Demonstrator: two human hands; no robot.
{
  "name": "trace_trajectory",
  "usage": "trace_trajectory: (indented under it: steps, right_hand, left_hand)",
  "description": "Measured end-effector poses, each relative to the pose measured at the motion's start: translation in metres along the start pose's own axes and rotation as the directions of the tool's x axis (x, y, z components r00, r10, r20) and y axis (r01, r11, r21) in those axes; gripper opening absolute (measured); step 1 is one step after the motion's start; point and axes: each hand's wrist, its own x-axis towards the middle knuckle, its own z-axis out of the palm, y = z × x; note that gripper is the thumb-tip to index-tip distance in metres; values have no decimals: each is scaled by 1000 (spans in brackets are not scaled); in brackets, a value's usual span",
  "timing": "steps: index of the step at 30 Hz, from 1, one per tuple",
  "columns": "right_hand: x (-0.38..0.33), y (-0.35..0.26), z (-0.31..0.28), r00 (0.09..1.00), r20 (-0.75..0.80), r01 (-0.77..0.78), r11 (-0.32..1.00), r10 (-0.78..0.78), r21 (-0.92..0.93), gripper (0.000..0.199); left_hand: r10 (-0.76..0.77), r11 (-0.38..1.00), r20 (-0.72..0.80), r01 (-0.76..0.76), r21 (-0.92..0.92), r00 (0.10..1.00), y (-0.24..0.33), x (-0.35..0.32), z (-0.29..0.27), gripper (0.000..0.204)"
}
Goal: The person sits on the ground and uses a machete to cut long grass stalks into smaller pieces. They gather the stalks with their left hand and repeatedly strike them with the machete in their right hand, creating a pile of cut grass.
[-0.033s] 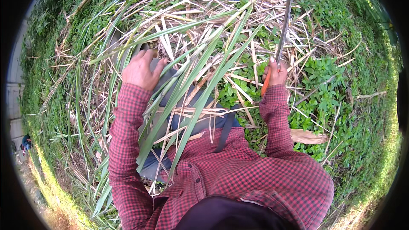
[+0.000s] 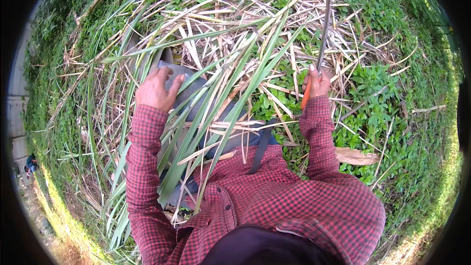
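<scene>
My right hand (image 2: 319,82) is closed around the orange handle of a machete (image 2: 325,32). Its long, narrow dark blade points away from me, above the straw and weeds. My left hand (image 2: 156,88) hovers over my lower legs with the thumb apart from loosely bent fingers, and no object shows in it. Long green grass stalks and leaves (image 2: 233,76) lie just right of that hand, slanting across my legs and lap. Beneath them a grey boot (image 2: 189,95) is partly covered.
Dry, pale cut stalks (image 2: 216,34) form a tangled layer on the ground ahead. Low leafy weeds (image 2: 373,88) grow on the right, beside a brown dry husk (image 2: 357,156). A pale wall (image 2: 17,78) runs along the far left, with a distant person (image 2: 31,163) near it.
My left hand has drawn back slightly toward me and to the left, away from the stalks. The machete blade has tilted a little to the left; my right hand stays nearly in place.
</scene>
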Motion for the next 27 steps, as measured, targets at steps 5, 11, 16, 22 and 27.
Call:
trace_trajectory:
  steps: [5,11,16,22,27]
  right_hand:
    - [3,15,13,994,57,-93,995,95,-26,45]
    - [18,-9,-37,971,226,229,586,-79,-777,55]
    - [19,-29,-84,910,412,382,491,-51,-783,60]
    - [5,-82,-70,810,572,537,230,128,-812,58]
    - [-11,-113,-11,690,713,687,196,130,-700,51]
  left_hand:
    - [22,999,78,-18,-46,997,-39,-56,36,53]
    - [-82,991,85,90,-99,993,-23,-67,60,83]
    - [-192,938,367,280,-206,910,-45,-72,70,71]
    - [-64,992,209,86,-97,976,-26,-88,73,39]
    - [-93,996,71,94,3,993,-3,-89,59,32]
